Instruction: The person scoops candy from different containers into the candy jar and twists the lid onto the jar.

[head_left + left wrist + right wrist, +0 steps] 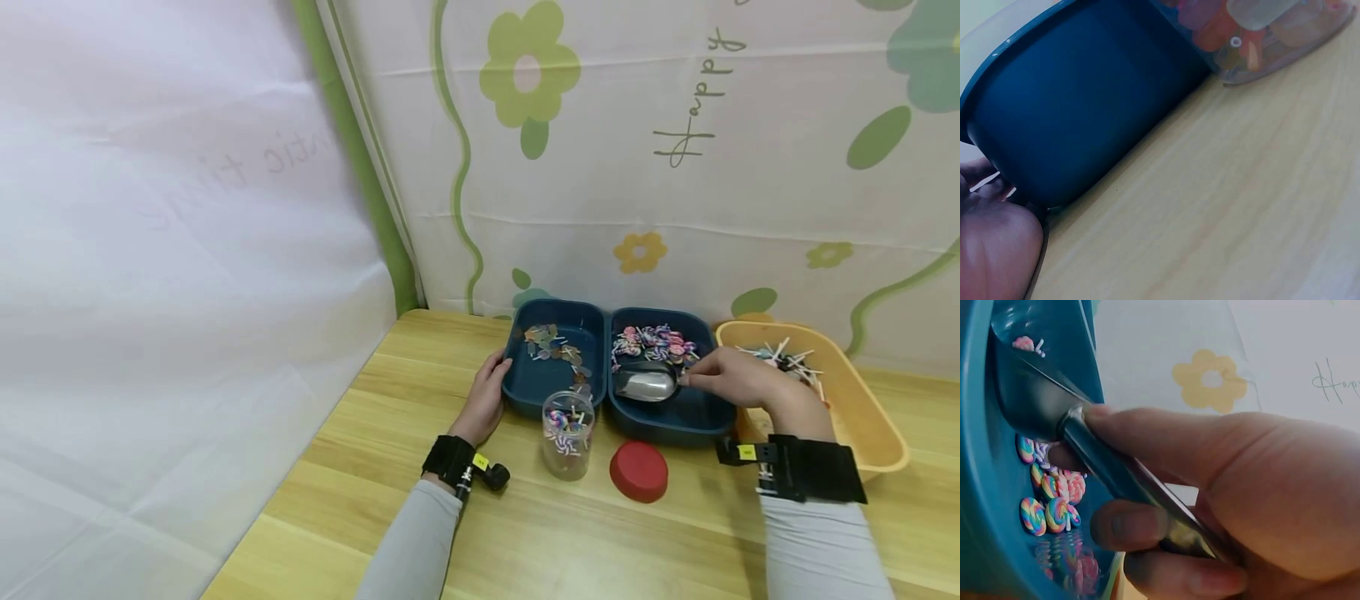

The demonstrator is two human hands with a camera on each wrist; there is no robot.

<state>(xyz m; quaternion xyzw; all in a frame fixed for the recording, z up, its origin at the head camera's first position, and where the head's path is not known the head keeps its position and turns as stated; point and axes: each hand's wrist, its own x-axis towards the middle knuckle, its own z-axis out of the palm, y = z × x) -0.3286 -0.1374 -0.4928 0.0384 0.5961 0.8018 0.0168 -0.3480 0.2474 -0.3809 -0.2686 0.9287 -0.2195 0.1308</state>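
My right hand (738, 379) grips the handle of a metal scoop (648, 383), its fingers wrapped round it in the right wrist view. The scoop lies tilted inside the right blue bin (697, 421), beside swirled lollipop pieces (656, 342). My left hand (483, 400) rests against the outer left side of the other blue bin (555, 312), fingers touching its wall near the front corner. Small translucent lollipop pieces (551, 343) are scattered in that bin. In front of the two bins stands an uncapped clear plastic jar (567, 450), partly filled with mixed lollipop pieces.
A red lid (639, 472) lies on the wooden table (555, 542), right of the jar. At the right, a yellow bin (862, 408) holds more stick pieces, partly hidden by my right forearm. A printed cloth (570, 200) hangs behind the bins.
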